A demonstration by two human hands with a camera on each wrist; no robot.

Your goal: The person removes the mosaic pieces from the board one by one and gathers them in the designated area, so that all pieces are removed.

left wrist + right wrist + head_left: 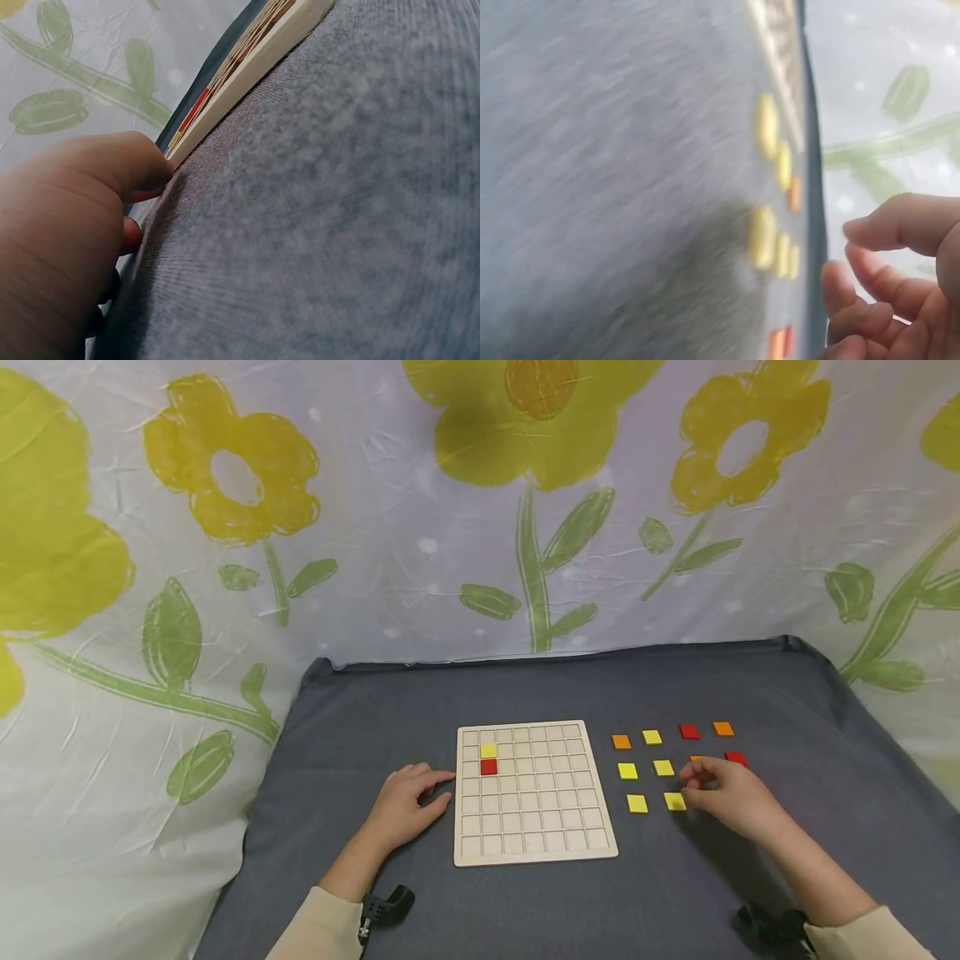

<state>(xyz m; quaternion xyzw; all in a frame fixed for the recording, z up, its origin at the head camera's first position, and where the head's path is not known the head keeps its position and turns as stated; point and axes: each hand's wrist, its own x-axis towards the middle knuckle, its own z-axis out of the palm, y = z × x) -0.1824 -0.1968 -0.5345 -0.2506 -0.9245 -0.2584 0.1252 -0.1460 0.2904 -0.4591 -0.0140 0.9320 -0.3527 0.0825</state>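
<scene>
A pale wooden grid board [534, 802] lies on the dark cloth, with a yellow tile [489, 750] and, just below it, a red tile [489, 767] in its cells. My left hand [405, 803] rests on the cloth along the board's left side, index fingertip at the edge. Over the loose tiles right of the board hovers my right hand [738, 797], fingers loosely bent. In the right wrist view nothing shows between its thumb [896, 223] and fingers. Nearest to it is a yellow tile [675, 802]; an orange tile [697, 758] is partly hidden behind the hand.
Several more yellow, orange and red tiles lie in loose rows, among them an orange tile [621, 742], a yellow tile [637, 803] and a red tile [688, 732]. A flower-printed curtain [375, 568] hangs behind the dark-covered table [420, 902].
</scene>
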